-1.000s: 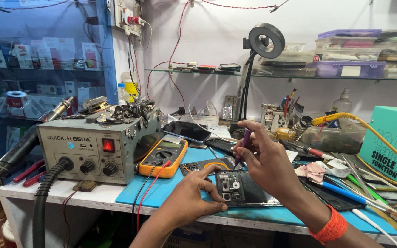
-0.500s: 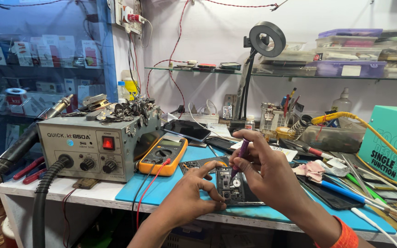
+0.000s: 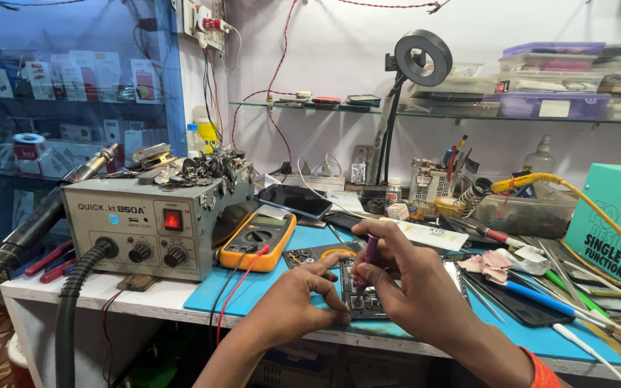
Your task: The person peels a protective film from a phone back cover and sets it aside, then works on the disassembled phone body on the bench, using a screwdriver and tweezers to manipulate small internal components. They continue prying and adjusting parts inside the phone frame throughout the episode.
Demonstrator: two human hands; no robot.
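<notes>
Opened phone (image 3: 365,302) on blue mat (image 3: 274,284); right hand (image 3: 411,284) holds screwdriver (image 3: 368,255).

Grey metal box-shaped rework station (image 3: 149,224) with a red lit switch, far left; orange-cased rectangular multimeter (image 3: 259,241) on a flat blue rubber work mat (image 3: 267,284). Teal cardboard box (image 3: 616,233), far right; purple-handled slim screwdriver (image 3: 365,260) at centre.
</notes>
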